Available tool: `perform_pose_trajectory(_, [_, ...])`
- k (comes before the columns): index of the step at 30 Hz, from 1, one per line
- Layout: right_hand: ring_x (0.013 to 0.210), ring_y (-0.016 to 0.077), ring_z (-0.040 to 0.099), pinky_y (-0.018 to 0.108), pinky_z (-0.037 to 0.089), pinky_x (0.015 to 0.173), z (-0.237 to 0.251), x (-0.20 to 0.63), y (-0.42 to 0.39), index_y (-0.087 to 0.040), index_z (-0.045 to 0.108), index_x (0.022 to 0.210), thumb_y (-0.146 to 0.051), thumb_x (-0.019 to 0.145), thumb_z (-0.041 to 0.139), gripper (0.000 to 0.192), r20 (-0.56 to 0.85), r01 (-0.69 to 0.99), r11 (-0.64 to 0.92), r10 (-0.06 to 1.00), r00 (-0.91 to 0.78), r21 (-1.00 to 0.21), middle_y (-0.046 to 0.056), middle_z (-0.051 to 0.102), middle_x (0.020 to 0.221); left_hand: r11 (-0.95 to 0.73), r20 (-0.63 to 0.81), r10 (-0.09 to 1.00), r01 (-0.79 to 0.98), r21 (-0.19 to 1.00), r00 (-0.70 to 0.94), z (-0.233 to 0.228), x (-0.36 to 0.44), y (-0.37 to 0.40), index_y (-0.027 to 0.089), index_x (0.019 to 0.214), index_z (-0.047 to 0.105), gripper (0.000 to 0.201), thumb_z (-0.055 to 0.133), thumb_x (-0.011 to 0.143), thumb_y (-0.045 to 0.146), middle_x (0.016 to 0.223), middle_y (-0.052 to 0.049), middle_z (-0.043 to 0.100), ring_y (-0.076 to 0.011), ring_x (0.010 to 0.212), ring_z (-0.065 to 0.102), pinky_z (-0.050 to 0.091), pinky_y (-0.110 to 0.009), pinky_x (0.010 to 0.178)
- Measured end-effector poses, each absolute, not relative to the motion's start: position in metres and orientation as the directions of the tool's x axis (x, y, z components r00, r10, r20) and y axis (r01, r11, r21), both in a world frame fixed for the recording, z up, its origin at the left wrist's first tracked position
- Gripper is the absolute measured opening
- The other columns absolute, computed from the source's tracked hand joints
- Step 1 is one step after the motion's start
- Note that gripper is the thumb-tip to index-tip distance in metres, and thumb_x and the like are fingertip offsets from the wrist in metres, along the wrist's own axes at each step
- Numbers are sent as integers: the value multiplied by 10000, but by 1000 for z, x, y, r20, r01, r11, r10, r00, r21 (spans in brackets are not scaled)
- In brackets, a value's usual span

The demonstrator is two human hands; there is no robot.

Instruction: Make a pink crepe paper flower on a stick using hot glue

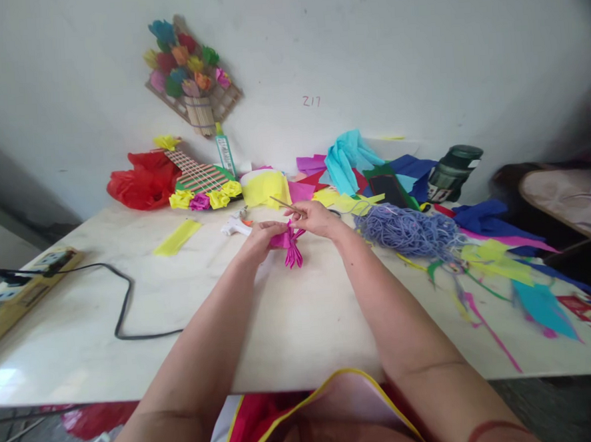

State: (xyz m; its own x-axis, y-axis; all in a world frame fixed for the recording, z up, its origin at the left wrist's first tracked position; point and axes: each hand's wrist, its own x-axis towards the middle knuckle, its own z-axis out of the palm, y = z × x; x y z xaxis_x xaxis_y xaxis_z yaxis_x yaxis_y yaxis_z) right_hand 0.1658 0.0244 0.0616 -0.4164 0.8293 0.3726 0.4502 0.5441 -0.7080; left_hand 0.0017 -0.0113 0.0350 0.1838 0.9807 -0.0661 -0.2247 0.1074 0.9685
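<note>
Pleated magenta crepe paper (292,251) hangs between my two hands, over the middle of the table. My left hand (261,240) is closed on its left part. With my right hand (318,219) I hold a thin brown stick (280,202), tilted up to the left, and the fingertips meet the upper edge of the magenta paper. Just beyond my left hand lies a white glue gun (235,224). A tangled heap of blue-grey string (409,231) rests to the right of my right hand.
A yellow paper strip (178,237), a power strip (33,280) and its black cord (125,305) lie on the left. Behind stand a decorated striped craft (200,173), a glue tube (224,152) and a dark green bottle (455,171). Coloured paper scraps (498,262) cover the right side.
</note>
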Motion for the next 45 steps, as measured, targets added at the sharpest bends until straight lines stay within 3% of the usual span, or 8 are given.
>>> perform_pose_trajectory(8, [599,88,559,209,441,584,60,164,22,-163,685,944,-110,673,617,284,358,418,562,806,-472,-714,-26,602,668,97,-64,986,-214,972,156,34,2,-10,92,659,666,186,708,520,209,578,-44,639,-117,483,564,451,-230,494])
perform_pose_trajectory(18, [613,106,553,210,394,571,64,163,23,-179,701,830,-208,651,673,183,358,621,509,861,-362,-595,1,672,720,84,-60,993,-235,968,106,35,3,-10,106,714,643,221,706,538,224,629,-51,664,-179,559,637,524,-319,591])
perform_pose_trajectory(26, [580,111,527,210,346,538,74,164,15,-175,703,681,-261,661,664,97,296,732,417,907,-299,-539,-3,653,622,77,-56,994,-252,965,91,37,4,-12,111,710,640,224,718,540,233,650,-62,676,-194,598,653,527,-320,609])
perform_pose_trajectory(32, [586,113,519,213,341,546,75,162,13,-169,703,681,-244,661,646,96,308,737,415,907,-288,-533,-6,640,608,67,-49,996,-251,966,78,37,4,-12,108,703,640,245,742,532,252,608,-38,651,-148,540,605,516,-298,591])
perform_pose_trajectory(45, [597,114,523,213,350,551,67,164,20,-178,686,666,-227,656,653,60,392,650,490,868,-304,-580,-15,627,611,78,-62,996,-283,956,64,41,5,-13,100,658,624,153,672,589,227,613,-48,631,-167,571,609,531,-356,655])
